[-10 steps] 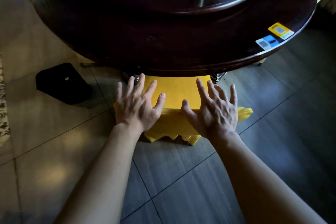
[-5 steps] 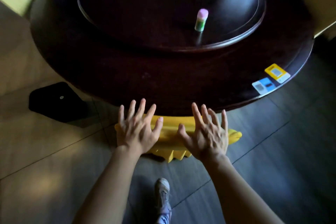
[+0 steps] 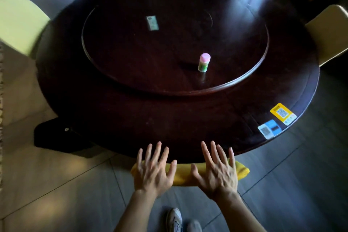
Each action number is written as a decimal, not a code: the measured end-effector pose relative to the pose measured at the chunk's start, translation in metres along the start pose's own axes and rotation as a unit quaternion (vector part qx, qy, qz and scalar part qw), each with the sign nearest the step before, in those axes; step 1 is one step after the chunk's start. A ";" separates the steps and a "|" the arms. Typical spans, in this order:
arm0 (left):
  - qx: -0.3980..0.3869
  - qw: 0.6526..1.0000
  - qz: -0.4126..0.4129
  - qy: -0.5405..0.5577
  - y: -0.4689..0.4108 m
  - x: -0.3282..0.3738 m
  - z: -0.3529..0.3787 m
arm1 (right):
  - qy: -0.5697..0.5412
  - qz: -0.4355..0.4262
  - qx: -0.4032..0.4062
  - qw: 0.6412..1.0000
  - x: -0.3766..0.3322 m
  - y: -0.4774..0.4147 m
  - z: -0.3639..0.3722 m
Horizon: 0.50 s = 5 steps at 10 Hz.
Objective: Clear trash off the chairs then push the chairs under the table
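Beside the table (image 3: 169,118), left hand (image 3: 152,172) and right hand (image 3: 216,173) spread over crosswise chair (image 3: 183,177).

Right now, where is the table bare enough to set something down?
On the table, the near band between turntable rim and front edge is bare. So is the turntable right of the bottle. Crowded: the near-right edge, holding the yellow card and blue card.
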<state>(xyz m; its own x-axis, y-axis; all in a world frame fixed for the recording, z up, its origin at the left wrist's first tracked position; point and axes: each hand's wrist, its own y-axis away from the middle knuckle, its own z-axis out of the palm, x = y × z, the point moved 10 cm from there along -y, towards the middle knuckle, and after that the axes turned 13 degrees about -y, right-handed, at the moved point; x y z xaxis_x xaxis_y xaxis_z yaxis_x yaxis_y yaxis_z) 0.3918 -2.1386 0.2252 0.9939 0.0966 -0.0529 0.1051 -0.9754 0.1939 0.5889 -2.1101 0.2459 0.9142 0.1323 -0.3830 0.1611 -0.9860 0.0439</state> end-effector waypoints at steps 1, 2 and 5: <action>-0.049 0.998 0.044 -0.004 -0.020 0.006 -0.004 | 0.011 0.028 -0.026 0.999 0.003 -0.010 0.003; -0.027 0.998 0.051 -0.006 -0.074 0.006 -0.050 | -0.007 0.058 -0.011 0.998 0.006 -0.051 -0.016; 0.172 0.984 -0.020 -0.036 -0.220 -0.018 -0.289 | -0.063 -0.005 0.175 0.982 -0.027 -0.249 -0.214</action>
